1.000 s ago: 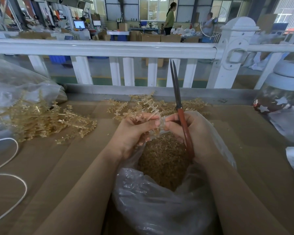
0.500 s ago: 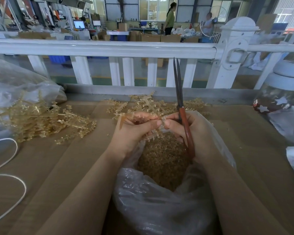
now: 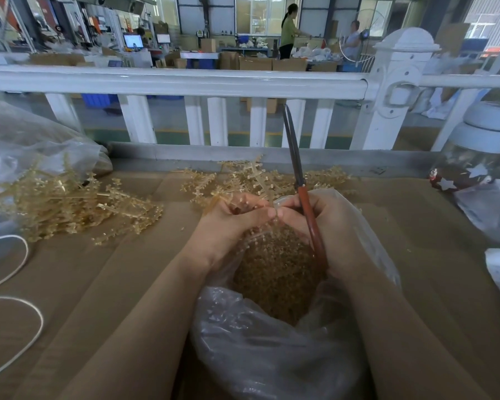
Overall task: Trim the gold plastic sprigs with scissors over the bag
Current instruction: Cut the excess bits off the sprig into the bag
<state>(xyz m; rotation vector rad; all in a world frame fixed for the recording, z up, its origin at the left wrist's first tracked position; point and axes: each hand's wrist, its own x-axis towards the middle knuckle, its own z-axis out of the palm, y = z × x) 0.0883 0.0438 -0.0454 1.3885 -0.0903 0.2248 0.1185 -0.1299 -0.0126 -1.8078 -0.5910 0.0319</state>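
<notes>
Holding one scissors [image 3: 302, 192] (blades up), two hands [image 3: 231, 223] [image 3: 321, 226] over one bag [image 3: 272, 350].

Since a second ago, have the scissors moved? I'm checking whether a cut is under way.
Hardly: the scissors point up, blades closed, in the right hand, tips at the same gap in the railing.
</notes>
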